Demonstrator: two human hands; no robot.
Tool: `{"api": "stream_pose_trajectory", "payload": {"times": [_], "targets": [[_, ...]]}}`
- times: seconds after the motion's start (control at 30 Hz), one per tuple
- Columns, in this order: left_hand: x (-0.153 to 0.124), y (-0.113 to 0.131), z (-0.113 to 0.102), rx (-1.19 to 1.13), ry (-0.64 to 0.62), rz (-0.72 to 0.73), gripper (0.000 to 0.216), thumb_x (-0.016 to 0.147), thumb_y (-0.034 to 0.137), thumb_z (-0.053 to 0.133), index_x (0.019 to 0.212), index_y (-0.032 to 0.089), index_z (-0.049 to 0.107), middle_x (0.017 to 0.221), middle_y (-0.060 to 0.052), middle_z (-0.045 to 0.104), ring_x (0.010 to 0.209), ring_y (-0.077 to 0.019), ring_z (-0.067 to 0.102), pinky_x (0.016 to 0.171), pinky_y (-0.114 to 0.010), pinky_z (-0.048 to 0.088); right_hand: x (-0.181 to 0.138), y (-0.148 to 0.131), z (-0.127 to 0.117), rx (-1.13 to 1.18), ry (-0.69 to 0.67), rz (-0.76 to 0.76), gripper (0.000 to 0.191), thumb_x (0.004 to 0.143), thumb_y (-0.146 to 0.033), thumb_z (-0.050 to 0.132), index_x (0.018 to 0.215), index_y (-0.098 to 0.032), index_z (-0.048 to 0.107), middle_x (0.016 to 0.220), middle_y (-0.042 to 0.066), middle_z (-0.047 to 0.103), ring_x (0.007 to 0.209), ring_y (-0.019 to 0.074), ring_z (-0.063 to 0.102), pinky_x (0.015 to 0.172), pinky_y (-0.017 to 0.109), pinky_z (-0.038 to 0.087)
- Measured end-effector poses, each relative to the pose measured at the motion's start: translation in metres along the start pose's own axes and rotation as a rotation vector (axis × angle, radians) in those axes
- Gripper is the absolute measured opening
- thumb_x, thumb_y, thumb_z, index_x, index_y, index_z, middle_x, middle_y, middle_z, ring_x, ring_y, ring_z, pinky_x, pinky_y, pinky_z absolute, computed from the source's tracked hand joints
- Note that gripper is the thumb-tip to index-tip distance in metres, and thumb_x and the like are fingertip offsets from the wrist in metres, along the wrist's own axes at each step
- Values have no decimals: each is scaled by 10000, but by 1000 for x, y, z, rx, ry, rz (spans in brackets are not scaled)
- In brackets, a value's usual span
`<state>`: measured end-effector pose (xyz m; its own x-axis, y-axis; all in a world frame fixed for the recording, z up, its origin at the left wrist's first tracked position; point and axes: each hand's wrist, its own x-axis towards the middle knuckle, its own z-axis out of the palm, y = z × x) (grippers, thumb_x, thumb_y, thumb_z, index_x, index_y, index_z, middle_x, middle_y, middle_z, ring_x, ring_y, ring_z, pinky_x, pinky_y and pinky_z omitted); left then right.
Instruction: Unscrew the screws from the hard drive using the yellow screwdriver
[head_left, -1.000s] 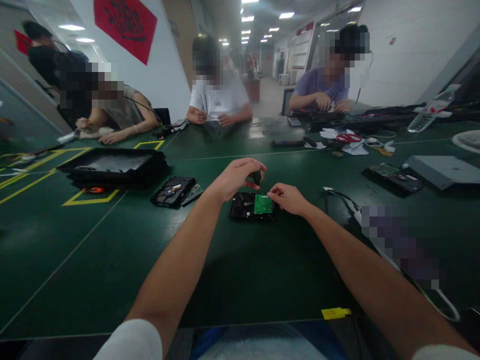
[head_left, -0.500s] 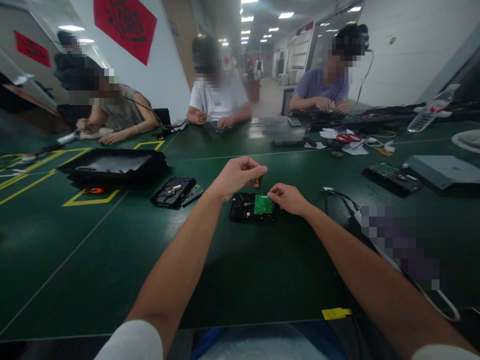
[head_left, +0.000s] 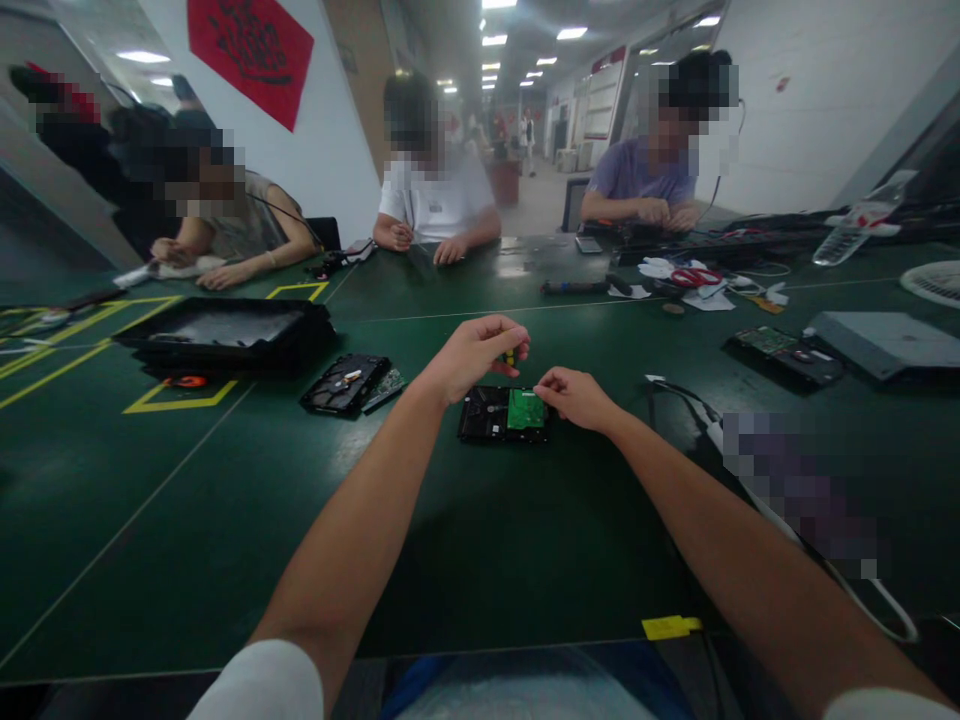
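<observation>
A black hard drive (head_left: 482, 415) with a green circuit board (head_left: 526, 409) on its right half lies flat on the table in front of me. My left hand (head_left: 484, 350) is closed above the drive's far edge, its fingers round a small yellow-and-black tool (head_left: 510, 357), mostly hidden by them. At the board's right side my right hand (head_left: 576, 398) is closed in a pinch, fingertips at the far right corner of the board. Whatever sits between those fingertips is too small to make out.
Left of the drive lie another black drive (head_left: 346, 383) and a loose circuit board (head_left: 384, 390), with stacked black trays (head_left: 225, 335) beyond. To the right are a third drive (head_left: 784, 357), a grey box (head_left: 889, 343) and a cable (head_left: 682, 388). Red scissors (head_left: 696, 277) lie farther back. Co-workers sit opposite.
My left hand has turned slightly at the fingers, showing more of the yellow part of the tool. The right hand and the drive stay in place.
</observation>
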<state>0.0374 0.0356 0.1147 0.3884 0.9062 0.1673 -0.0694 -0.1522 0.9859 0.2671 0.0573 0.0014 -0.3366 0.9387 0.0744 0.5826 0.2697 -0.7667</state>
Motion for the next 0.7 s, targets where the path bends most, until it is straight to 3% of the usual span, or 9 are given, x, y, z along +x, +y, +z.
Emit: {"api": "stream_pose_trajectory", "payload": {"times": [0.2,0.43,0.53,0.7], "targets": [[1,0,-2,-71,36,-42,258,944,405,722,921,148,711,912,-80,690,872,-186,673,714,-314,630,0,1,0,5,-3,4,147,1004,-353,669,1010,-207,673,818,8,731,534,109,621,515,241,472],[0,-1,2,230,154,30,362,854,439,855,833,168,616,790,-22,620,675,-114,586,572,-231,555,0,1,-1,13,-13,2,160,1009,-361,669,1019,-201,674,824,10,731,542,107,621,530,240,484],[-1,-1,3,274,133,51,360,866,443,845,835,171,612,790,-23,619,670,-116,589,559,-228,544,-1,0,-1,5,-10,-2,169,1011,-371,670,1025,-202,674,836,10,735,546,102,620,533,234,479],[-3,2,1,121,22,23,284,926,440,760,909,169,675,904,-61,676,804,-153,644,617,-242,580,-1,-3,-1,-8,-18,19,167,1017,-370,658,1030,-204,674,833,13,743,557,106,626,539,233,482]]}}
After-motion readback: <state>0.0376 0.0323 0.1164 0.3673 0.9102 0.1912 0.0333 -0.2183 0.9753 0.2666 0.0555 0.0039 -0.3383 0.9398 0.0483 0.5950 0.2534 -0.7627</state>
